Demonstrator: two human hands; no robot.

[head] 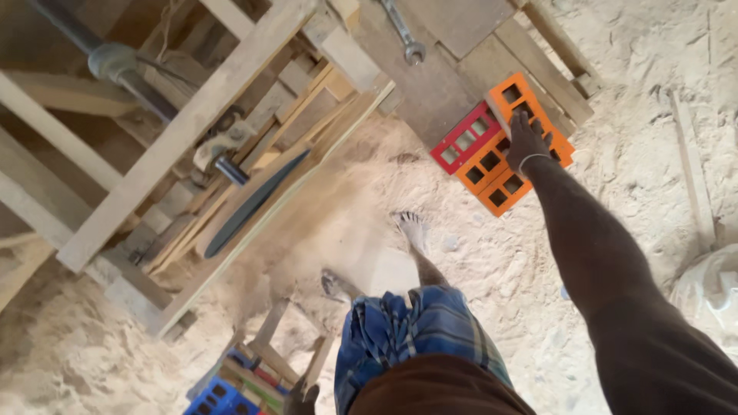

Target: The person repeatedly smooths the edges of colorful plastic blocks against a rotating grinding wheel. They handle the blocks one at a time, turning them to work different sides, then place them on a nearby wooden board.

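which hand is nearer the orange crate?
Right. The right hand rests on the orange crate by the red crate. The left hand is far off at the bottom edge, by the blue crate.

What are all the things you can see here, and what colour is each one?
Orange crate: one or more, orange, leaning on the planks top right, under the right hand.
Red crate: one, red, left of the orange.
Blue crate: one, blue, bottom edge.
Spanner: one, grey metal, on the board at top.
Wooden frame: one, pale wood, left side.
Pipe: one, dark grey, top left.
Sawdust floor: pale sandy.
White sack: one, right edge.
Right hand: on the orange crate.
Left hand: bottom edge, mostly hidden.
Bare feet: two, dusty.
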